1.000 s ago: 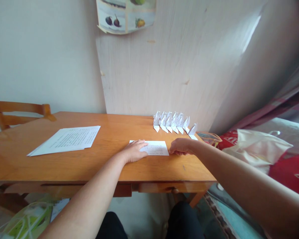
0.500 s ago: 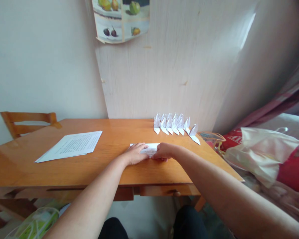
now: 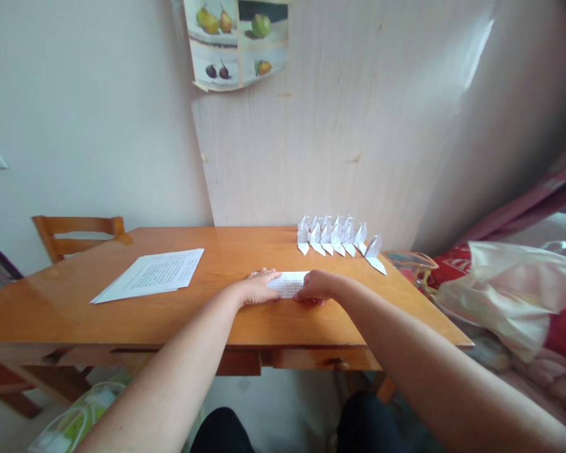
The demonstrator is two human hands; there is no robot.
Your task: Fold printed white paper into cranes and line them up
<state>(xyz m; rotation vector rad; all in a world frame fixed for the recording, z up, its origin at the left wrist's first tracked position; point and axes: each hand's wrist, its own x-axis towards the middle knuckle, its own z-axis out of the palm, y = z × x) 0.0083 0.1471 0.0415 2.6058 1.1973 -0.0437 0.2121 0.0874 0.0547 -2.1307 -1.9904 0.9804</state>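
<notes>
A folded strip of printed white paper (image 3: 290, 283) lies on the wooden table (image 3: 170, 314) near its front edge. My left hand (image 3: 256, 288) rests flat on the paper's left end, fingers stretched out. My right hand (image 3: 317, 287) presses down on the paper's right end with its fingers curled, knuckles up. Only the middle of the paper shows between the two hands. Behind them, at the back of the table, stands a row of several folded white paper pieces (image 3: 337, 236).
A stack of printed sheets (image 3: 153, 277) lies on the table's left part. A wooden chair (image 3: 78, 233) stands at the far left. Right of the table are plastic bags (image 3: 509, 289) and red fabric. A light wooden board (image 3: 339, 113) leans against the wall.
My right hand slid left along the paper, from beside its right edge to over its right part, so less paper shows. My left hand stayed put. The view shifted.
</notes>
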